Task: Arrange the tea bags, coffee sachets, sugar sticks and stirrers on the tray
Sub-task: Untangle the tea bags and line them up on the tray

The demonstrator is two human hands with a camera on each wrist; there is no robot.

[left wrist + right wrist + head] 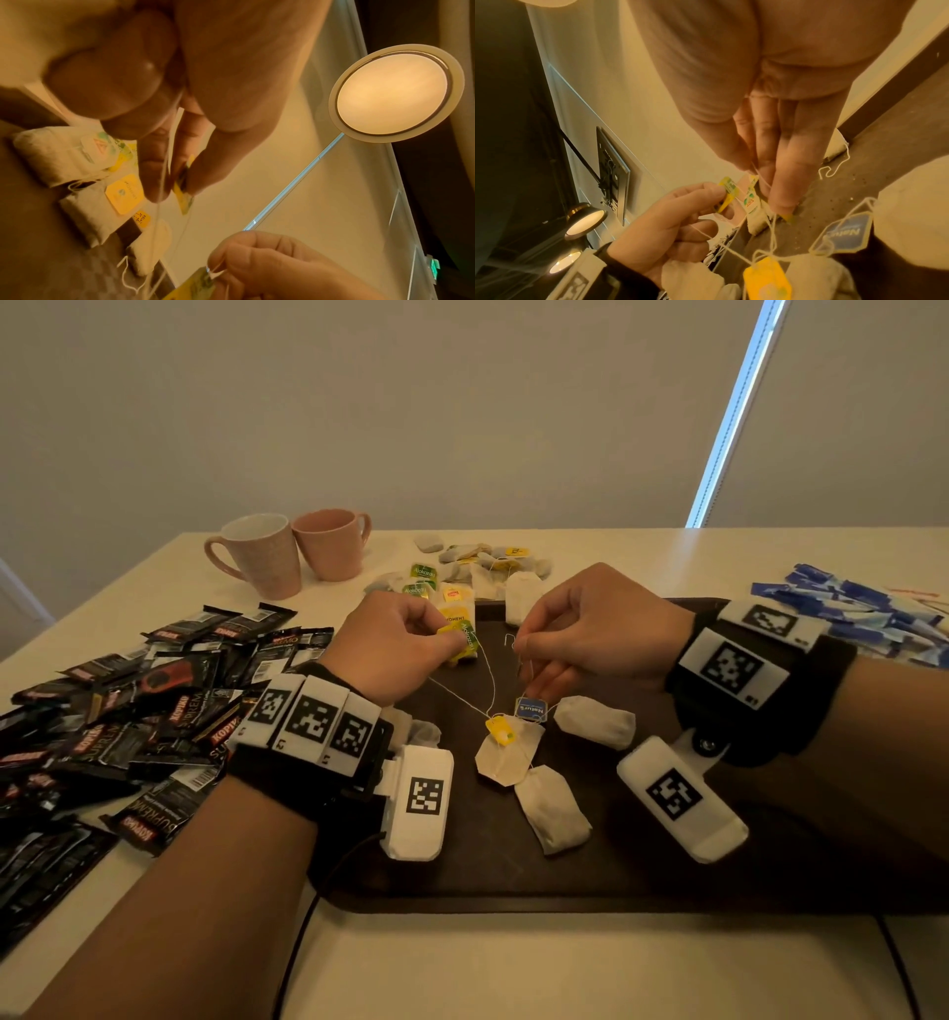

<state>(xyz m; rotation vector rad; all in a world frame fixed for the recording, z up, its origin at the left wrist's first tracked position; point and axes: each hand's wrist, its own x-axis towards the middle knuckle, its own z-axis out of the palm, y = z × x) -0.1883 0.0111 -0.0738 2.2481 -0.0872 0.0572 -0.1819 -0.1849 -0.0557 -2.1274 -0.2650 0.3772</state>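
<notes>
Both hands hover over the dark brown tray [488, 865], working at tangled tea-bag strings. My left hand [448, 635] pinches a yellow-green tag [727, 186] between thumb and fingers. My right hand [524, 647] pinches a thin white string [754, 172]. The strings run down to a yellow tag [500, 729] and a blue tag [530, 709] lying on a tea bag [508, 755]. Other tea bags [552, 809] [595, 721] lie on the tray nearby. The left wrist view shows my left fingers [154, 172] on the tag and string.
A heap of black coffee sachets [128, 701] covers the table on the left. Blue sugar sticks [862, 613] lie at the right. Two pink mugs [262, 557] [334, 541] and a pile of loose tea bags [482, 562] stand behind the tray.
</notes>
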